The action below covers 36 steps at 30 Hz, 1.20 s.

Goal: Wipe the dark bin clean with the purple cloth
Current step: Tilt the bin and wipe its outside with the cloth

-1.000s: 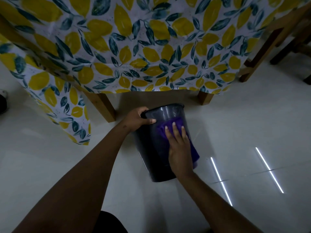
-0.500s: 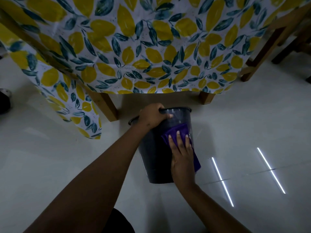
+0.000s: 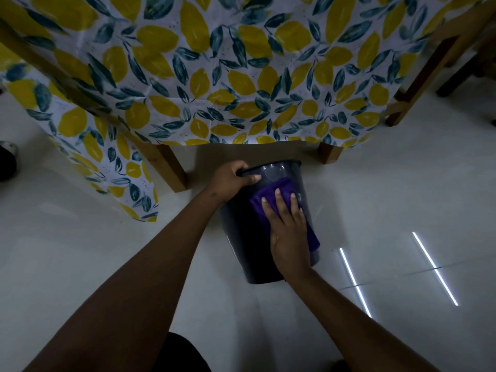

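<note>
The dark bin (image 3: pixel 239 237) stands on the white floor just in front of the table, tilted a little toward me. My left hand (image 3: pixel 230 181) grips its rim on the near left side, fingers curled over the edge. The purple cloth (image 3: pixel 271 189) lies flat against the bin's outer wall. My right hand (image 3: pixel 287 226) presses on the cloth with straight, spread fingers; its palm hides the cloth's middle, and purple shows above the fingertips and down the right side.
A table under a lemon-print tablecloth (image 3: pixel 214 76) overhangs just behind the bin, with wooden legs (image 3: pixel 169 167) at left and right (image 3: pixel 328 154). Chair legs (image 3: pixel 418 76) stand at the right. A dark object (image 3: pixel 6 162) sits at the left edge. Glossy floor tiles reflect light strips (image 3: pixel 354 280).
The bin has shifted slightly right and more upright. My left hand moved from the bin's left rim to over its near edge. My right hand slid the cloth a little down the wall.
</note>
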### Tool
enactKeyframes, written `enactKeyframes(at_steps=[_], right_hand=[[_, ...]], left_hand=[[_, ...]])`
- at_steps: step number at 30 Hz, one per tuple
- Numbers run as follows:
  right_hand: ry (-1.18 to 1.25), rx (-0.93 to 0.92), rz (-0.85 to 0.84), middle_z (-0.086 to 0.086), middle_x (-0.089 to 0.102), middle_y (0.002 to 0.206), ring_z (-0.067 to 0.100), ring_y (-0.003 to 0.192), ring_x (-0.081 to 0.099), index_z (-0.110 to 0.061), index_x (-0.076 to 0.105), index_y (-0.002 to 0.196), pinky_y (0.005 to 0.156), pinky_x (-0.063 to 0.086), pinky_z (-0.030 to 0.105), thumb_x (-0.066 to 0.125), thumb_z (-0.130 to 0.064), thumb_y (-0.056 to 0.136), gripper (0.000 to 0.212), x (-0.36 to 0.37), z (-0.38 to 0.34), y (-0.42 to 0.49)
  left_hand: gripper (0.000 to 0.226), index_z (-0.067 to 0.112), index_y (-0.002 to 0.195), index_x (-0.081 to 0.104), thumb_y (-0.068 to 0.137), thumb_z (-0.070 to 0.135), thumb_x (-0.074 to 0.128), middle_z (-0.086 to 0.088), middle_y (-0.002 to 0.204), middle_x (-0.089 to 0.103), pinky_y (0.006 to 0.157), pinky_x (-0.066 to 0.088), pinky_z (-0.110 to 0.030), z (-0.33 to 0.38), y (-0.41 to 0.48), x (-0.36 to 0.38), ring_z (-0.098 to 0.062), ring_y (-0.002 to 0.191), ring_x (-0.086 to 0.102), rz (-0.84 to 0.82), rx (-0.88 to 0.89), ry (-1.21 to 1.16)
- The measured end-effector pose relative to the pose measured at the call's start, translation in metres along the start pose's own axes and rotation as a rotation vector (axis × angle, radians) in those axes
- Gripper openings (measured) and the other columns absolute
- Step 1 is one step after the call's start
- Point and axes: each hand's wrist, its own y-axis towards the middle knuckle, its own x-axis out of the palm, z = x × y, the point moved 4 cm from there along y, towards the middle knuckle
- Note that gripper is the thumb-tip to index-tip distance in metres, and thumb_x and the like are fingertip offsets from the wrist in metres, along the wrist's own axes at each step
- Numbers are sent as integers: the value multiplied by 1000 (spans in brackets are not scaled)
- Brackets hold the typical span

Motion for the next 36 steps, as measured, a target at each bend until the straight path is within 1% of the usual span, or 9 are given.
enactKeyframes(at_steps=[2, 5, 10, 13, 18, 23, 28, 32, 36], right_hand=[[29, 37, -8, -2, 11, 161, 26, 148, 1, -32, 20, 151, 115, 22, 54, 36, -14, 90, 66, 0, 1, 10], [57, 76, 29, -2, 14, 161, 27, 148, 5, -32, 21, 150, 114, 25, 54, 33, -15, 90, 63, 4, 6, -2], [-32, 45, 9, -1, 17, 160, 30, 146, 12, -31, 23, 150, 106, 36, 58, 67, -6, 77, 89, 17, 19, -61], [-44, 53, 10, -2, 16, 160, 30, 146, 12, -31, 24, 150, 107, 33, 59, 72, -4, 75, 93, 18, 15, -57], [106, 23, 40, 0, 20, 159, 31, 146, 12, -31, 26, 149, 112, 29, 50, 51, 3, 86, 76, 3, 9, 10], [398, 302, 50, -2, 20, 159, 22, 146, 16, -31, 27, 148, 112, 32, 51, 34, -8, 100, 54, 1, 36, 29], [231, 246, 39, -4, 20, 159, 25, 147, 12, -33, 21, 149, 110, 32, 58, 48, -7, 92, 68, 14, 22, -46], [82, 96, 13, -2, 18, 160, 31, 146, 10, -32, 23, 150, 111, 26, 59, 63, -5, 81, 84, 21, -1, -33], [202, 177, -10, -3, 17, 160, 26, 147, 12, -34, 22, 149, 113, 29, 53, 44, -4, 94, 67, 11, 17, 26]], left_hand=[[34, -1, 89, 63, 79, 28, 76, -21, 88, 68, 70, 45, -30, -2, -2, -1, -17, 78, 59, 13, 3, -32], [26, 9, 87, 64, 80, 31, 75, -12, 88, 69, 71, 46, -29, -6, -1, 0, -17, 79, 61, 61, 9, 11], [29, 13, 107, 65, 83, 29, 71, -7, 108, 69, 85, 46, -29, -4, 7, 0, -23, 102, 62, 141, 24, 180], [37, 17, 104, 64, 75, 35, 77, -2, 102, 67, 81, 47, -31, -5, 9, 1, -20, 97, 62, 93, 4, 157], [26, 18, 86, 61, 73, 30, 80, -4, 85, 66, 76, 50, -38, -6, 6, -1, -18, 81, 60, 49, 35, 112], [32, 12, 98, 65, 75, 28, 79, -4, 93, 68, 73, 46, -29, -10, 0, -5, -14, 84, 60, 66, 8, 51], [27, 20, 94, 64, 74, 29, 80, -2, 94, 70, 80, 53, -35, -15, 0, -6, -16, 86, 64, 70, -19, -27], [30, 14, 97, 64, 75, 27, 79, -11, 103, 71, 87, 54, -44, -19, 1, -8, -27, 97, 66, 63, -47, -44], [33, 13, 99, 65, 74, 29, 80, -10, 102, 72, 88, 54, -42, -25, 2, -13, -25, 96, 67, 38, -60, -56]])
